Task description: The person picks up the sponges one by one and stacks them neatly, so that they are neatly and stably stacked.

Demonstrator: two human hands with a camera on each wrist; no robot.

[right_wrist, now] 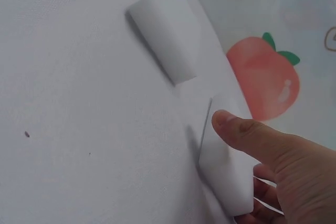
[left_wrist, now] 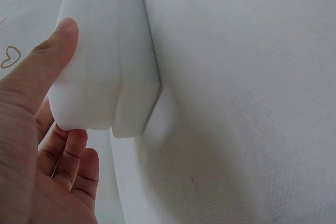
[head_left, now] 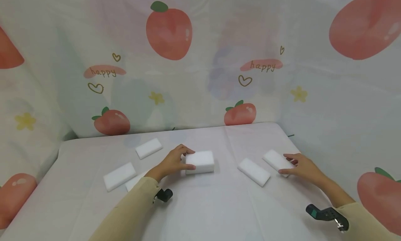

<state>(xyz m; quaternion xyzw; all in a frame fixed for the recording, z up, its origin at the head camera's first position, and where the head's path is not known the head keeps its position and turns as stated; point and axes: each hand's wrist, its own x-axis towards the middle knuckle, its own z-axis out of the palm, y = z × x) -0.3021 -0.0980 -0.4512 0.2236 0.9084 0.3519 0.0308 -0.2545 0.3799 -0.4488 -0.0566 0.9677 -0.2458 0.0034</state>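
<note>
Near the middle of the table, my left hand [head_left: 175,161] holds a small stack of smooth white rectangular blocks [head_left: 201,161]. In the left wrist view the stack [left_wrist: 100,61] shows layers, with the thumb along one side and the fingers curled at the other. On the right, my right hand [head_left: 302,168] grips the end of a single white block [head_left: 275,160] between thumb and fingers. That block [right_wrist: 223,171] appears slightly tilted in the right wrist view; its contact with the table is unclear. Beside it, apart from the hand, lies another white block [head_left: 253,172].
Left of the stack, white blocks lie flat: one at the back [head_left: 149,148], one nearer [head_left: 120,176], and one partly hidden by the left arm [head_left: 133,182]. A white cloth [head_left: 213,213] covers the table. A fruit-print curtain [head_left: 200,77] hangs behind and at the sides.
</note>
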